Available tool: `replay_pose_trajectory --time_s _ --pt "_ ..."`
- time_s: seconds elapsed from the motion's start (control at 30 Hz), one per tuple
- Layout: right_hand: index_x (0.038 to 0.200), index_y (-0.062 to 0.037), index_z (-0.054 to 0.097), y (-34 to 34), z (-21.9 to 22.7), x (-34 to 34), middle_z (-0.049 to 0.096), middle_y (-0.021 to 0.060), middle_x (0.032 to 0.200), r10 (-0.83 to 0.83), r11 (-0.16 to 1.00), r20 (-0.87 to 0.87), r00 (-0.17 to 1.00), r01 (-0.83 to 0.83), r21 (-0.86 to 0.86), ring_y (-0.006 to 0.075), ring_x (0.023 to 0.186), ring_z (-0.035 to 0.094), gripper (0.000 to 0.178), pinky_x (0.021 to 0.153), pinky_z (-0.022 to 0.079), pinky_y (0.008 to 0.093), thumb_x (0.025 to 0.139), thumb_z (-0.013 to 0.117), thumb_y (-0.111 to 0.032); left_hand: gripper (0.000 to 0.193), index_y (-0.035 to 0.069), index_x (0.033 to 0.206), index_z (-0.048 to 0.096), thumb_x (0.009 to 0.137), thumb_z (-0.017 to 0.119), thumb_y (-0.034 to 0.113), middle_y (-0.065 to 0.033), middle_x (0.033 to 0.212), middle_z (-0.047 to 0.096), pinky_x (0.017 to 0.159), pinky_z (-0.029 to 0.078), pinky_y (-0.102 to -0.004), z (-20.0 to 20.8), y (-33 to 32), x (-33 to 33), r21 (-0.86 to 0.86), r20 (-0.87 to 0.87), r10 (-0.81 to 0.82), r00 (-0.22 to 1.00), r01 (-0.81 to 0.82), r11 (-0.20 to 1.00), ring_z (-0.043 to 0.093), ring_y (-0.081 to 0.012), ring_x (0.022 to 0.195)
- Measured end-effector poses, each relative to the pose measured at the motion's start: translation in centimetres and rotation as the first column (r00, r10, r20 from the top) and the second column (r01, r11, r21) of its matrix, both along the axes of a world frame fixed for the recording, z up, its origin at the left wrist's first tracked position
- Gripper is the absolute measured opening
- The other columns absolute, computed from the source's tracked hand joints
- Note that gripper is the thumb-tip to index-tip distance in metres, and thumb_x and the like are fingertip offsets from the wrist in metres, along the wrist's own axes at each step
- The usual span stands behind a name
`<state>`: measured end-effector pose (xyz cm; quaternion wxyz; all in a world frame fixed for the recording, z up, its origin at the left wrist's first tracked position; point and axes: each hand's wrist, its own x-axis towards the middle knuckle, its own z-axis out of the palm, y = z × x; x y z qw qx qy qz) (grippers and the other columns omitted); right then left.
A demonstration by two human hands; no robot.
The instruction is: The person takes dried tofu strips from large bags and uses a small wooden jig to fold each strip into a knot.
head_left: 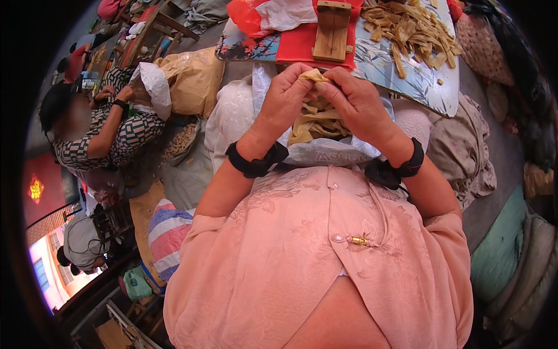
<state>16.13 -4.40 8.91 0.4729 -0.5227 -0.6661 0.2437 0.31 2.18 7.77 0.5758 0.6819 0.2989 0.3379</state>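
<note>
My left hand (283, 96) and my right hand (361, 107) meet at the table's near edge, fingertips pinched on a pale yellow folded strip (314, 75). It looks flat and leaf-like, but its exact material I cannot make out. Just below the hands, an open plastic bag (325, 153) on my lap holds several similar yellow strips (318, 123). Beyond my fingers a small wooden block device (332, 34) with a groove down its middle rests on a red cloth (293, 45). A heap of short folded yellow pieces (414, 26) lies to its right on the table.
The patterned table (435, 96) has rounded corners. Red and white plastic bags (285, 14) sit at its far left. A person (104, 128) in patterned clothes works at left beside a brown paper sack (195, 78). Cloth bundles (459, 148) and green sacks (497, 247) lie at right.
</note>
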Motion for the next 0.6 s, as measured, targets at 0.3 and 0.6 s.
replay_pose_trajectory --time_s 0.3,0.6 --pt "0.093 -0.0008 0.062 -0.3 1.7 1.1 0.049 -0.0054 0.067 0.126 0.803 -0.796 0.592 -0.532 -0.268 0.0009 0.057 0.040 0.018 0.050 0.032 0.0156 0.089 0.057 -0.018 0.010 0.001 0.097 0.054 0.089 0.051 0.004 -0.0010 0.089 0.057 0.074 0.044 -0.0194 1.1 -0.5 0.4 0.017 0.119 0.040 0.992 -0.042 0.999 0.052 -0.0061 0.081" --pt "0.090 -0.0042 0.059 0.6 1.1 1.0 0.045 -0.0060 0.063 0.021 0.911 -0.753 0.658 -0.323 -0.257 0.0016 0.053 0.036 0.017 0.044 0.027 0.0172 0.091 0.055 -0.020 0.013 0.000 0.096 0.064 0.084 0.062 0.007 -0.0002 0.086 0.063 0.067 0.047 -0.0185 1.2 -1.2 1.6 -0.054 0.256 0.195 0.947 -0.187 0.981 0.056 -0.0060 0.075"
